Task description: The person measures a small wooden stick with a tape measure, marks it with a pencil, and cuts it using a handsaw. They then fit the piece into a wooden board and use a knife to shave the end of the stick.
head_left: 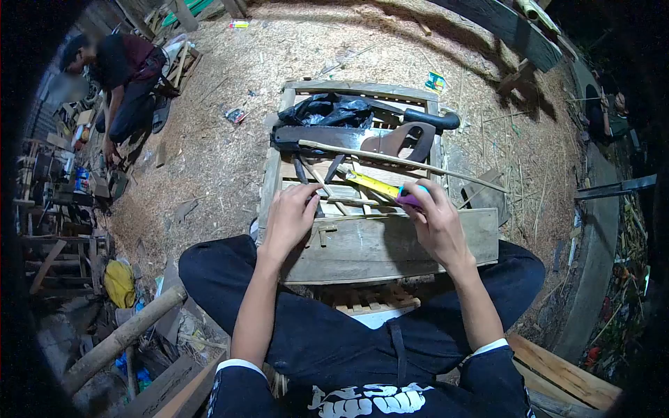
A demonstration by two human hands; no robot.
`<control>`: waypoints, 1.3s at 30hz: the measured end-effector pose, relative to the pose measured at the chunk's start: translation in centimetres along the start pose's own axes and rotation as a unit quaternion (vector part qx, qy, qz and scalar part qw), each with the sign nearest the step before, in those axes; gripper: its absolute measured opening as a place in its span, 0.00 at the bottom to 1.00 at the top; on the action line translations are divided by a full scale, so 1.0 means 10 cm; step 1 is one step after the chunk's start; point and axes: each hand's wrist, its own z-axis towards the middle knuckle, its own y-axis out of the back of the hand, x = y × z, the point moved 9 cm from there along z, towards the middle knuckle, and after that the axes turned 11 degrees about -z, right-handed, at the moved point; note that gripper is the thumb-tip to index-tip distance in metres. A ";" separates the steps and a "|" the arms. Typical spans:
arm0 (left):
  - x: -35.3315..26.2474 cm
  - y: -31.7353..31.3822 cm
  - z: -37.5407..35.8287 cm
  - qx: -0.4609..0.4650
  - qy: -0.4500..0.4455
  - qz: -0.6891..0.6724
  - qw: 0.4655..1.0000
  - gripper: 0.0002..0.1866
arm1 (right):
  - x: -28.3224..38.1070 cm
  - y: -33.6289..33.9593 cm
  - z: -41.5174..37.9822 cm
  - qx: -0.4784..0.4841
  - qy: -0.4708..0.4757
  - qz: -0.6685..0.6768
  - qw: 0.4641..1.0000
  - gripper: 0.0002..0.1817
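Observation:
My right hand [440, 226] is closed around a purple and blue tape measure [410, 198]. Its yellow blade [373, 183] is drawn out a short way to the left, over thin wooden strips. My left hand [289, 217] has its fingertips pinched together beside a dark tool handle [300, 168]; whatever lies between them is hidden. Across my lap side of the slatted wooden crate [270, 188] rests a plank [376, 247], with small wood bits [323, 233] on it. Beyond my hands lie a handsaw [334, 138] with a brown handle and a long thin stick [404, 161].
A black plastic bag [324, 109] and a black-handled tool [432, 118] lie at the crate's far end. Wood shavings [209, 153] cover the ground. A person [125, 83] crouches at far left; another person [614, 115] is at far right. A pole [125, 340] slants at lower left.

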 end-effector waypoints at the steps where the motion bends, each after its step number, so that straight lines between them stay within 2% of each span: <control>1: 0.01 0.00 -0.01 -0.001 0.002 -0.001 1.000 0.12 | -0.02 0.01 0.02 -0.003 -0.021 0.010 1.000 0.23; 4: -0.01 0.02 -0.02 -0.010 -0.014 0.001 1.000 0.13 | 0.00 -0.01 0.03 0.019 0.006 -0.048 0.999 0.26; 8: 0.00 -0.04 -0.01 0.019 -0.001 -0.001 1.000 0.14 | -0.07 -0.07 0.00 0.033 -0.002 -0.030 0.999 0.28; 10: 0.01 -0.05 0.00 0.020 -0.001 0.005 1.000 0.14 | -0.15 -0.10 -0.01 0.041 -0.047 0.015 0.998 0.27; 16: -0.01 -0.16 0.04 0.039 -0.023 -0.001 0.999 0.15 | -0.17 -0.08 -0.01 0.040 -0.035 -0.004 0.999 0.25; 18: -0.06 -0.29 0.06 0.042 -0.074 0.019 0.996 0.14 | -0.18 -0.08 -0.01 0.049 -0.045 0.003 0.998 0.25; 22: -0.03 -0.48 0.12 0.068 -0.048 0.064 0.994 0.11 | -0.17 -0.07 0.00 0.066 -0.049 0.009 0.997 0.24; 27: -0.07 -0.33 0.11 0.057 -0.075 0.052 0.994 0.11 | -0.20 -0.07 0.00 0.064 -0.052 0.028 0.996 0.21; 29: -0.04 -0.21 0.11 0.055 -0.030 -0.045 0.997 0.11 | -0.18 -0.05 0.02 0.059 -0.051 0.036 0.996 0.21; 31: -0.10 -0.14 0.05 0.067 -0.021 -0.062 0.996 0.11 | -0.13 -0.01 0.01 0.053 -0.047 0.024 0.997 0.20; 33: -0.08 -0.11 -0.05 0.069 0.057 -0.232 0.968 0.11 | -0.07 0.00 0.02 0.036 -0.028 0.039 0.998 0.21; 34: -0.05 -0.16 -0.12 0.090 0.117 -0.268 0.952 0.15 | 0.00 0.01 0.02 0.022 -0.006 0.055 0.998 0.22; 37: -0.21 -0.24 -0.21 0.081 0.110 -0.345 0.929 0.20 | 0.17 -0.01 0.02 0.021 -0.018 0.110 0.994 0.22; 39: -0.30 -0.31 -0.20 0.095 0.084 -0.346 0.930 0.21 | 0.25 -0.07 0.01 0.024 -0.019 0.129 0.991 0.24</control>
